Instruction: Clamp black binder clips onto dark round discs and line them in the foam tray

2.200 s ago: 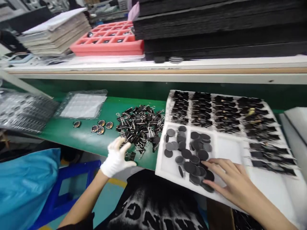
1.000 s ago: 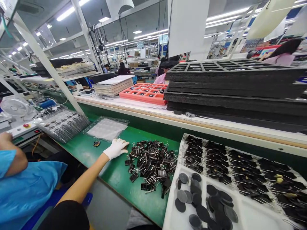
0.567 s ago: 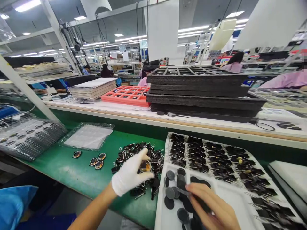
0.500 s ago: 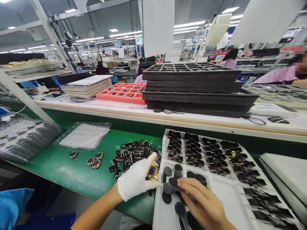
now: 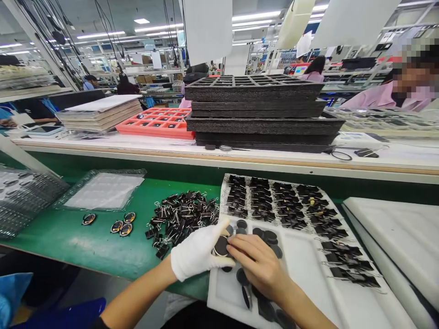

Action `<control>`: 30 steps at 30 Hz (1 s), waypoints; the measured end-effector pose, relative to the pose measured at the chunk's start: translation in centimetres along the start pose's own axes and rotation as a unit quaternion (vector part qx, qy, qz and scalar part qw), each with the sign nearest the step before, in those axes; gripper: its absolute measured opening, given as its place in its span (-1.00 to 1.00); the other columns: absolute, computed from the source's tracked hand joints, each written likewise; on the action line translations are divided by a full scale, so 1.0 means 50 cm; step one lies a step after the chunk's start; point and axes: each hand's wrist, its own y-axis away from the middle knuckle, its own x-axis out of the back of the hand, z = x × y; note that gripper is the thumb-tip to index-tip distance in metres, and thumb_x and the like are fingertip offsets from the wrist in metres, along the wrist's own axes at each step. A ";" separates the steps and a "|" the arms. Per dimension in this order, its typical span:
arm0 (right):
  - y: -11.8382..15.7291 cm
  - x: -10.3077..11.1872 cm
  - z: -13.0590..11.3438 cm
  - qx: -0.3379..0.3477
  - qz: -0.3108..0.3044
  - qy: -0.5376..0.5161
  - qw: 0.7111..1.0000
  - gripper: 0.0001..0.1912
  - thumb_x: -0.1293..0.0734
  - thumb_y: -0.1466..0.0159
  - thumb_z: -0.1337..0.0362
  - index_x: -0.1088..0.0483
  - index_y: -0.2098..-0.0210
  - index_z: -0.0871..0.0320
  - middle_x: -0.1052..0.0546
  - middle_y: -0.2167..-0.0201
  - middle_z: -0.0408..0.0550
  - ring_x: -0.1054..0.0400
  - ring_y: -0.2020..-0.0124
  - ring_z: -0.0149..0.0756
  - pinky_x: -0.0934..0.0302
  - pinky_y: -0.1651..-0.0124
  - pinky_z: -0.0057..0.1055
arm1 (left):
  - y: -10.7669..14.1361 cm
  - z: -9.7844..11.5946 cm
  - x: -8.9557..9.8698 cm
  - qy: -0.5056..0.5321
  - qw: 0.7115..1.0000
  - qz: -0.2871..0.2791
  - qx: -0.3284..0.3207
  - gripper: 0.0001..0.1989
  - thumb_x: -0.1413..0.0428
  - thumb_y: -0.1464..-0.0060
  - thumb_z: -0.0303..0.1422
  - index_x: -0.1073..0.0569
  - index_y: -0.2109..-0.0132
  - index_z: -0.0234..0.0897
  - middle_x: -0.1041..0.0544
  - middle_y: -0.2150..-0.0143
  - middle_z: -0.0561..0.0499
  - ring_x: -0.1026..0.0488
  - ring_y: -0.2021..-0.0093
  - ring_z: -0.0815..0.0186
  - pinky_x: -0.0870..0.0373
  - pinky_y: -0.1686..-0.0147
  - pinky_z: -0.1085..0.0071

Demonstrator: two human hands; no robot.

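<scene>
My left hand (image 5: 195, 253), in a white glove with the fingertips bare, grips a small round metal-rimmed piece between thumb and fingers. A black disc (image 5: 221, 245) lies over the face of that piece, and the fingertips of my bare right hand (image 5: 262, 265) are closed on the disc's right edge. Both hands are above the left end of a white tray (image 5: 302, 269), where more black discs (image 5: 269, 235) lie loose in compartments. Similar round pieces with shiny amber-and-dark faces (image 5: 126, 229) rest on the green table to the left.
A heap of black binder clips (image 5: 183, 214) lies left of the tray. Rows of clips (image 5: 260, 196) cover a white board behind it. Stacked black foam trays (image 5: 257, 109) and a red compartment tray (image 5: 154, 123) occupy the shelf. White foam slabs (image 5: 394, 228) stand at right.
My right hand has brought a black disc from the tray leftward onto the round piece in my left hand, covering its amber face. The camera view has shifted somewhat.
</scene>
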 end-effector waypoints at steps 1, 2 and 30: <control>0.004 -0.008 -0.004 -0.050 0.000 -0.050 0.997 -0.63 -0.22 -0.37 0.56 -0.49 -0.05 0.16 -0.61 -0.01 0.16 -0.53 -0.03 -0.09 -0.47 0.01 -0.18 | 0.001 0.001 -0.002 -0.018 1.000 0.004 -0.009 0.05 -0.28 -0.17 -0.03 0.21 -0.54 -0.06 -0.55 -0.18 -0.19 -0.59 -0.08 0.05 -0.59 -0.03 0.12; 0.009 -0.016 -0.009 -0.115 0.007 -0.111 0.987 -0.65 -0.23 -0.37 0.53 -0.49 -0.03 0.11 -0.58 -0.02 0.15 -0.53 -0.03 -0.12 -0.48 0.01 -0.22 | 0.000 0.003 -0.004 -0.037 0.999 0.008 -0.015 0.01 -0.24 -0.20 -0.01 0.20 -0.54 -0.08 -0.55 -0.17 -0.21 -0.60 -0.07 0.05 -0.59 -0.01 0.13; 0.040 -0.060 0.022 -0.623 0.086 -0.513 0.584 -0.48 -0.65 -0.06 0.01 -0.52 0.10 0.11 -0.63 0.41 -0.11 -0.58 0.31 -0.18 -0.47 0.18 -0.25 | 0.066 -0.080 0.115 -0.300 0.947 0.042 0.103 -0.74 -0.13 -0.33 -0.15 -0.55 0.17 -0.23 -0.64 0.24 -0.01 -0.56 0.20 0.23 -0.29 0.14 0.29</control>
